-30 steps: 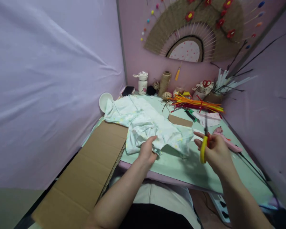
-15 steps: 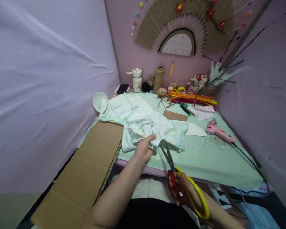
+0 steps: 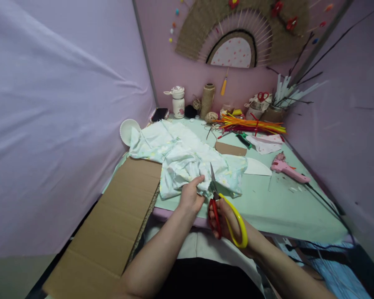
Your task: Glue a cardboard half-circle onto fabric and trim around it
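A crumpled pale green and white fabric with a yellowish flower print lies across the table. My left hand grips its front edge, thumb on top and fingers partly hidden under the cloth. In my right hand is a pair of scissors with one red and one yellow handle. Their blades point away from me, one over the fabric and the other hidden at or under its edge, just right of my left hand.
A long cardboard piece juts over the table's left edge. At the right lies a pink glue gun with its cord. Behind the fabric are orange pipe cleaners, a twine spool, a white bottle and a phone.
My right hand has moved forward and left, bringing the scissors to the fabric edge. Their blades, spread before the cloth earlier, now reach over it. My left hand keeps its grip.
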`<state>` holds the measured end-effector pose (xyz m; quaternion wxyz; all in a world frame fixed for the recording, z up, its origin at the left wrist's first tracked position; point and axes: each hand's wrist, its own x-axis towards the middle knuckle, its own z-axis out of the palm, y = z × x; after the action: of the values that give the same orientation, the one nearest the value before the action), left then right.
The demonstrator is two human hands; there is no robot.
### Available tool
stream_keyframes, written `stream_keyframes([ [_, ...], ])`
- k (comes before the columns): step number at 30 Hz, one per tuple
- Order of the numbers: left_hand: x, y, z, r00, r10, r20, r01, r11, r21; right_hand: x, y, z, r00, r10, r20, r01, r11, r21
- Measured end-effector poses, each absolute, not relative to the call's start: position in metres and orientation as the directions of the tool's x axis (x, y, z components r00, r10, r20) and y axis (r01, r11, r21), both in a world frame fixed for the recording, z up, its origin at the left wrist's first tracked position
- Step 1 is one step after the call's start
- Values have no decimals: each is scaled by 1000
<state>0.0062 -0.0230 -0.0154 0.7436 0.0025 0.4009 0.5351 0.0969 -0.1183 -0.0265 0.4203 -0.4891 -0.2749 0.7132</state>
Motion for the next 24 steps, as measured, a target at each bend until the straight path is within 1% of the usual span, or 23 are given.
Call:
stream_keyframes([
  [5, 7, -24, -15, 143, 781, -608, -793, 458, 402, 91, -118, -26, -115, 892, -437, -370, -447, -815],
  [9, 7, -25, -16, 153, 782, -604, -809, 450, 378, 89, -119, -27, -70, 891, -449, -373, -441, -816],
  [14, 9, -24, -20, 161, 780, -604, -818, 449, 361, 89, -122, -29, -46, 898, -438, -321, -429, -844],
  [17, 10, -23, -23, 167, 777, -606, -820, 451, 352, 90, -124, -26, -32, 879, -476, -274, -465, -842],
  [20, 9, -24, -22, 152, 783, -603, -821, 440, 364, 91, -125, -26, -12, 868, -497, -213, -488, -846],
  [24, 8, -27, -18, 153, 837, -525, -803, 415, 428, 94, -126, -34, -19, 897, -441, -177, -437, -882],
])
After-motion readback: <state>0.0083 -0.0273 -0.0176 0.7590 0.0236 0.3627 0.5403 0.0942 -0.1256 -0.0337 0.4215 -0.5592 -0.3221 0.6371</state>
